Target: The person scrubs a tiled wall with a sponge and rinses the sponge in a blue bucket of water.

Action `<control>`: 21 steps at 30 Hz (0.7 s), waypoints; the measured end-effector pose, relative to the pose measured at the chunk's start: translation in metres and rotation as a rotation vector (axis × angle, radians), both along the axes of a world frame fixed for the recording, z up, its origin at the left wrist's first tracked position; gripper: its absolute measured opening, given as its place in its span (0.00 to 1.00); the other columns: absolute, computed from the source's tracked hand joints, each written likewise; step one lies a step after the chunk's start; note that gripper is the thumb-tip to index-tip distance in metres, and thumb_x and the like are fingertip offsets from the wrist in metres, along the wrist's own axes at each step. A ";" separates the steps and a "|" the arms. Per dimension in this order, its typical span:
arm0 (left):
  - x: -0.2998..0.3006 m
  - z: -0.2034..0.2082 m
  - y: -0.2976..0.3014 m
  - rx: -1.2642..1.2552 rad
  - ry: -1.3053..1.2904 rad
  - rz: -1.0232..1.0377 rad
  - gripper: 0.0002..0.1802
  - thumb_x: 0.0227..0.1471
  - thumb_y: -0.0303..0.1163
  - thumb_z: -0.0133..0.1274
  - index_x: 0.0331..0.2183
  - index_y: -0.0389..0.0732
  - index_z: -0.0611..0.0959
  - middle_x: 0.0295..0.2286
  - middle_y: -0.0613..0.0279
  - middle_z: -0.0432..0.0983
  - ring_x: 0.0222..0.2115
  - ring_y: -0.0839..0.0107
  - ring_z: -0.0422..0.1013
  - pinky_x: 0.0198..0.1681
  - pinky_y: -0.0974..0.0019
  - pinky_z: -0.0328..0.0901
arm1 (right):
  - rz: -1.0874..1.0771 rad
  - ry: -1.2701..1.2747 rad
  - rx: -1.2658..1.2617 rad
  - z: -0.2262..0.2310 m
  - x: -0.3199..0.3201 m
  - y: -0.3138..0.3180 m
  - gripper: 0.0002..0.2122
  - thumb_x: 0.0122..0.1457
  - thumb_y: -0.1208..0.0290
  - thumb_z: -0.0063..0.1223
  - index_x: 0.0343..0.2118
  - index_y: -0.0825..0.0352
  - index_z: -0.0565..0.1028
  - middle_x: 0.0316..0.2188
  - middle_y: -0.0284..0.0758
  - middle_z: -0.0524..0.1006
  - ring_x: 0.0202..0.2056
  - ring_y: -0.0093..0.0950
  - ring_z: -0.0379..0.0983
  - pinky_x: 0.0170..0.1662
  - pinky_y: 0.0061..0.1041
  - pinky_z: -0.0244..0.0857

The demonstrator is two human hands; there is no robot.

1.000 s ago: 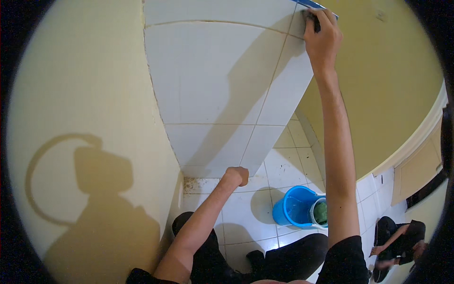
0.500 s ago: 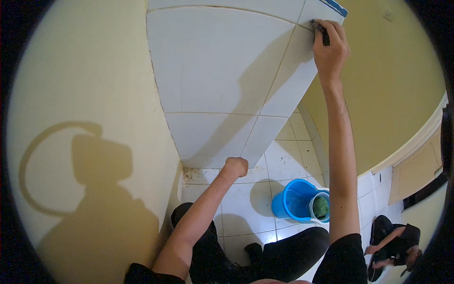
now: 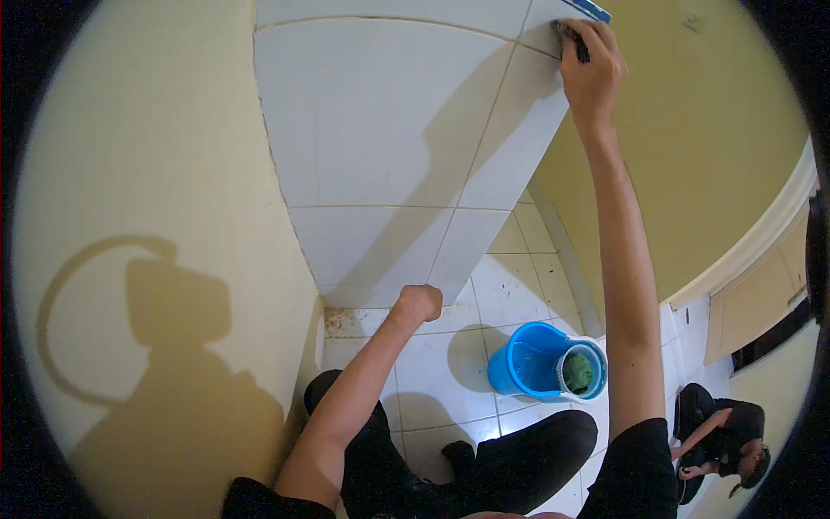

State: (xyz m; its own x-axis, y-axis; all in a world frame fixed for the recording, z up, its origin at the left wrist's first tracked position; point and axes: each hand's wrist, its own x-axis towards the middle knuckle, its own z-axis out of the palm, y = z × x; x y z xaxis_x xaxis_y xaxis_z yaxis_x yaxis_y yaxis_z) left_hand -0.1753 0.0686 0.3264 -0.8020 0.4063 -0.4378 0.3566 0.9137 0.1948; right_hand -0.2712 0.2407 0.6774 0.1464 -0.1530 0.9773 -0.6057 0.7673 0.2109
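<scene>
Head view: right hand [image 3: 592, 73] grips a dark scrubber [image 3: 571, 39], left hand [image 3: 419, 303] fisted; blue bucket [image 3: 527, 368] (green cloth [image 3: 577, 374] inside).

The floor [image 3: 450, 363] is laid with pale square tiles and darker grout lines. A blue bucket [image 3: 532, 363] stands on it near the middle, with a round white-rimmed basket at its right side holding something green, perhaps a mop head or cloth, though the view is too small to be sure. In the corner where the floor meets the tiled wall [image 3: 380, 147], brownish grime [image 3: 346, 322] lies along the joint. The person's dark-trousered legs [image 3: 484, 467] rest on the tiles just below the bucket. Another person [image 3: 722, 437] sits on the floor at the far right.
</scene>
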 end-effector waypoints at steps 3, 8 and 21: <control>0.000 -0.002 -0.001 0.020 -0.014 -0.039 0.17 0.49 0.28 0.49 0.41 0.36 0.83 0.44 0.48 0.78 0.44 0.54 0.76 0.44 0.52 0.72 | -0.025 0.042 0.011 0.005 -0.003 0.002 0.08 0.49 0.82 0.57 0.33 0.68 0.80 0.33 0.37 0.78 0.38 0.37 0.75 0.41 0.32 0.70; -0.004 -0.009 -0.005 -0.001 -0.039 -0.029 0.18 0.49 0.28 0.48 0.43 0.34 0.80 0.44 0.44 0.77 0.45 0.52 0.75 0.46 0.51 0.71 | 0.016 -0.027 -0.024 -0.029 0.001 0.004 0.08 0.51 0.81 0.55 0.34 0.69 0.80 0.35 0.40 0.78 0.40 0.41 0.74 0.43 0.34 0.69; -0.001 -0.006 -0.003 0.022 0.015 0.007 0.17 0.48 0.27 0.49 0.40 0.36 0.84 0.43 0.48 0.79 0.44 0.55 0.77 0.43 0.55 0.72 | -0.062 0.034 -0.014 0.003 -0.003 0.005 0.06 0.49 0.81 0.57 0.31 0.69 0.79 0.31 0.38 0.79 0.35 0.37 0.76 0.40 0.31 0.70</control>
